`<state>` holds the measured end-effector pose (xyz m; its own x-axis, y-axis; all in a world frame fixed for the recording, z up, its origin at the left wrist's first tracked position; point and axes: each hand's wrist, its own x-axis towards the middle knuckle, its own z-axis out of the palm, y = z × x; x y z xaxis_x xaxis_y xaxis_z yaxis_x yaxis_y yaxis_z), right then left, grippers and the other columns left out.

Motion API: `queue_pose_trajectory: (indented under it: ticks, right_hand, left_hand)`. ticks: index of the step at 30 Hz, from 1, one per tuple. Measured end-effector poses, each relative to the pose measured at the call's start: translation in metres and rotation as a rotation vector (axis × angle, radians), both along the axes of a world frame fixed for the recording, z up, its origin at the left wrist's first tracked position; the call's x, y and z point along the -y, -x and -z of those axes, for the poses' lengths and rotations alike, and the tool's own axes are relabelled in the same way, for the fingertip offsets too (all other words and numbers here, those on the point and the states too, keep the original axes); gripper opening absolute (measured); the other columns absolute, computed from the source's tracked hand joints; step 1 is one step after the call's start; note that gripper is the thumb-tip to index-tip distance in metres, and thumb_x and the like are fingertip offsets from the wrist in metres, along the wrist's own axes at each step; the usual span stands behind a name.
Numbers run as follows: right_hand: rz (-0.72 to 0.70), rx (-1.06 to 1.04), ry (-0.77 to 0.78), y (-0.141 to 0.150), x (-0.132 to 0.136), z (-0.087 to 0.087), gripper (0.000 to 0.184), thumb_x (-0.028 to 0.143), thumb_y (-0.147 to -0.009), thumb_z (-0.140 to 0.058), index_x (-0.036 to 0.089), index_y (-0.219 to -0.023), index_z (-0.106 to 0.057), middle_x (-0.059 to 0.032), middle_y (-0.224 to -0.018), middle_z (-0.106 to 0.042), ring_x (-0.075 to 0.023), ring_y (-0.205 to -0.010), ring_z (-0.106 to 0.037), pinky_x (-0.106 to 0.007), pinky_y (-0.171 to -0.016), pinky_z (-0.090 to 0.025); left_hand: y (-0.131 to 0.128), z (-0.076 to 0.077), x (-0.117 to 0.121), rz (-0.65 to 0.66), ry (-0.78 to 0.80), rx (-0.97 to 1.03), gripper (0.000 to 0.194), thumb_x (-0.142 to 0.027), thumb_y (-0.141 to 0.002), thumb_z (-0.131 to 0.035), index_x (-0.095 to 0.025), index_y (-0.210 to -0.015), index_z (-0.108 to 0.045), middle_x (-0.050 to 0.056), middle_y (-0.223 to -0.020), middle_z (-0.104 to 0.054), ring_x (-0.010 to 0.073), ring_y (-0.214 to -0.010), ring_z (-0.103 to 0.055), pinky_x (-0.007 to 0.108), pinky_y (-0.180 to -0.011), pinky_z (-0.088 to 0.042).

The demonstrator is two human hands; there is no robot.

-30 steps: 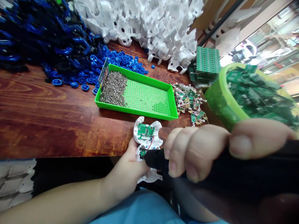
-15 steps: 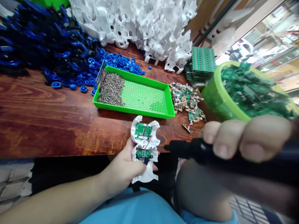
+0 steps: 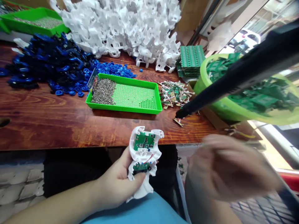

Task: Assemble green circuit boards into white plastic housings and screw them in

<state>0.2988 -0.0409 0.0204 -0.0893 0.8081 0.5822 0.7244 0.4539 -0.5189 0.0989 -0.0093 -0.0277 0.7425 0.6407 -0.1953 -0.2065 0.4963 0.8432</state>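
Observation:
My left hand (image 3: 121,177) is closed around a white plastic housing (image 3: 137,186) above my lap, thumb pressed across its lower part. Inside the housing sit a larger green circuit board (image 3: 144,141) and a smaller one (image 3: 140,166), with a thin red wire between them. A black electric screwdriver (image 3: 224,81) slants in from the upper right, its tip over the table near a small loose board (image 3: 178,122). My right hand (image 3: 231,169) is below the screwdriver and apart from it. Motion smears its fingers, so I cannot make out their position or anything in them.
A green tray (image 3: 126,109) holds screws at its left end. Behind it lie blue parts (image 3: 67,65) and heaped white housings (image 3: 126,28). On the right are small wired boards (image 3: 174,93), stacked green panels (image 3: 191,57) and a yellow-green basket (image 3: 203,81) of circuit boards.
My right hand has let go of the screwdriver and moved below it. The screwdriver now slants upward to the right. The camera view has shifted; my left hand still grips the housing.

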Motion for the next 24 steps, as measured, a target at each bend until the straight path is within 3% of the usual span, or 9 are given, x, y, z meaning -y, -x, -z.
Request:
queue_pose_trajectory:
  ticks: [4,8,12,17,24]
  right_hand:
    - [-0.181,0.282,-0.042,-0.003,0.010,-0.012,0.024,0.013,-0.082,-0.060,0.020,-0.104,-0.063,-0.0053,-0.092,-0.066,-0.0177,-0.085,-0.061,-0.032,-0.074,-0.051]
    - [-0.166,0.426,-0.131,-0.007,0.013,-0.014,0.017,0.013,-0.085,-0.056,0.014,-0.098,-0.067,-0.0059,-0.088,-0.070,-0.0171,-0.084,-0.062,-0.031,-0.075,-0.051]
    - [-0.209,0.420,-0.243,-0.012,0.019,-0.010,0.021,0.014,-0.087,-0.051,0.010,-0.097,-0.068,-0.0074,-0.094,-0.072,-0.0192,-0.089,-0.065,-0.031,-0.078,-0.055]
    - [-0.208,0.360,-0.200,-0.009,0.025,0.002,0.022,0.013,-0.086,-0.050,0.008,-0.101,-0.066,-0.0087,-0.101,-0.071,-0.0180,-0.095,-0.064,-0.030,-0.080,-0.055]
    - [-0.063,0.141,-0.090,0.001,0.025,0.007,0.015,0.013,-0.082,-0.056,0.017,-0.091,-0.068,-0.0022,-0.073,-0.061,-0.0117,-0.070,-0.056,-0.026,-0.065,-0.047]
  left_hand:
    - [-0.006,-0.007,0.004,0.049,-0.218,-0.077,0.061,-0.032,-0.088,-0.055,-0.026,-0.141,-0.025,0.008,-0.136,-0.047,0.0225,-0.128,-0.041,0.036,-0.111,-0.027]
    - [-0.012,-0.009,0.010,0.090,-0.262,-0.130,0.065,-0.032,-0.090,-0.051,-0.027,-0.144,-0.017,0.009,-0.134,-0.048,0.0252,-0.130,-0.039,0.041,-0.111,-0.026]
    - [-0.015,-0.003,0.016,0.112,-0.302,-0.127,0.063,-0.030,-0.092,-0.048,-0.031,-0.144,-0.014,0.008,-0.143,-0.040,0.0257,-0.131,-0.037,0.042,-0.111,-0.028]
    - [-0.014,0.002,0.022,0.094,-0.408,-0.156,0.059,-0.030,-0.093,-0.045,-0.033,-0.143,-0.014,0.007,-0.144,-0.039,0.0258,-0.128,-0.042,0.043,-0.110,-0.030]
    - [-0.011,0.006,0.024,0.062,-0.542,-0.176,0.060,-0.020,-0.092,-0.045,-0.034,-0.143,-0.017,0.004,-0.130,-0.051,0.0199,-0.118,-0.052,0.031,-0.103,-0.040]
